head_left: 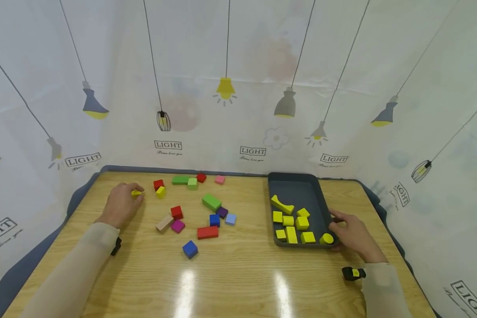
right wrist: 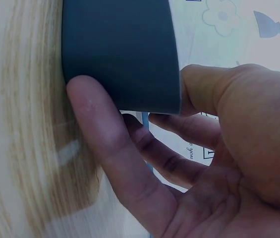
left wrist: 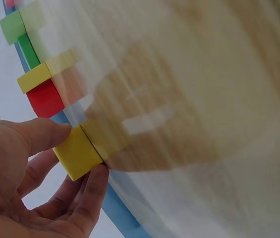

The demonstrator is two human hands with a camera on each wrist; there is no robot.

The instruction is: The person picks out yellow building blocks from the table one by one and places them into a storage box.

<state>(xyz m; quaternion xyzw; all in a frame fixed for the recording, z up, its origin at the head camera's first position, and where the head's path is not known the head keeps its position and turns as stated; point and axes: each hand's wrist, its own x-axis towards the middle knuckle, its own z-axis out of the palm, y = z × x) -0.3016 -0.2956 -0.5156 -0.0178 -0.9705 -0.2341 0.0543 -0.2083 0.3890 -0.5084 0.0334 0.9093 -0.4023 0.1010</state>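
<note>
At the left of the table, my left hand [head_left: 121, 204] pinches a yellow block [left wrist: 78, 152] between thumb and fingers. In the left wrist view the block touches the tabletop. Just beyond it are a red block [head_left: 158, 184] and another yellow block [head_left: 160, 192]. On the right, my right hand [head_left: 353, 232] holds the right side of a dark grey tray [head_left: 300, 177], thumb at the rim and fingers against the outer wall. Several yellow blocks lie inside the tray, including an arch-shaped piece [head_left: 282, 204] and a cylinder [head_left: 326, 239].
Loose blocks lie between the hand and the tray: a green one [head_left: 211, 202], a long red one [head_left: 207, 232], a blue cube [head_left: 190, 249], a wooden one [head_left: 164, 224] and others. A curtain [head_left: 206, 132] printed with lamps hangs behind the wooden table [head_left: 230, 282].
</note>
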